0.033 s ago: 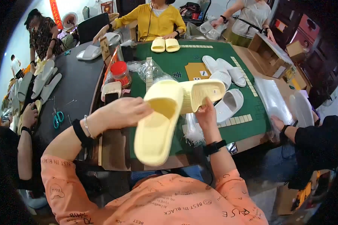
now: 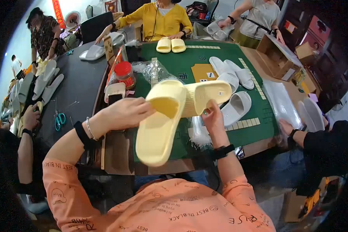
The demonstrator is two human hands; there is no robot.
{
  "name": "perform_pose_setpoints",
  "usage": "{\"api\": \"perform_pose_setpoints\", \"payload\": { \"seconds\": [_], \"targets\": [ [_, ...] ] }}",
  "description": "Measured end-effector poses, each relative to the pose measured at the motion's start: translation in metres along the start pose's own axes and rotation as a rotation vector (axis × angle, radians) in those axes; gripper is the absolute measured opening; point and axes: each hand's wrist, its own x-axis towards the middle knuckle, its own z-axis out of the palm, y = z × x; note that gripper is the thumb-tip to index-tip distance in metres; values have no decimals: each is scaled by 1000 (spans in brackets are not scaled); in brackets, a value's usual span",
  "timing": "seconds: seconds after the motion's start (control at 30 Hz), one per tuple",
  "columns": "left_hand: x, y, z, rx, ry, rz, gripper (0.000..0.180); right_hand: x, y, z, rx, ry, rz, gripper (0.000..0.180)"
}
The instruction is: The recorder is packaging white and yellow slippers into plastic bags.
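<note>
I see left hand (image 2: 129,112) with fingers curled together, gripping left edge of near yellow slipper (image 2: 155,143) beside its strap. Right hand (image 2: 213,118) grasps lower edge of far yellow slipper (image 2: 216,92), thumb forward; cannot tell spread of hidden fingers. Both slippers held above green mat (image 2: 261,107), near one overlapping far one in my view.

A pale-yellow slipper (image 2: 154,137) is held up tilted over the green-topped counter (image 2: 199,54), its heel toward the near side, strap far. Just right, a matching second slipper (image 2: 214,93) is turned sideways, ribbed band left, one end pointing right.
</note>
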Motion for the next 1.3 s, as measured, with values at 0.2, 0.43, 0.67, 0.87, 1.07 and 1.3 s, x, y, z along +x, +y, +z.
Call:
{"api": "perform_pose_setpoints", "payload": {
  "seconds": [0.2,0.43,0.67,0.87,1.07,1.3],
  "targets": [
    [-29,-6,28,60,-1,-247,38,-25,4,33,-448,90,-78,22],
    [-29,3,50,139,115,-368,32,-36,25,50,-349,159,-192,29],
    [-1,45,68,16,172,-522,36,-42,42,72,-58,182,-326,26],
    [-17,45,100,0,92,-608,34,-64,61,68,-2,219,106,38],
    [-39,23,132,24,0,-663,22,-96,72,42,-273,-155,488,33],
    [-43,49,150,-340,-89,-835,33,-108,-16,35,-1052,-239,292,20]
  ]
}}
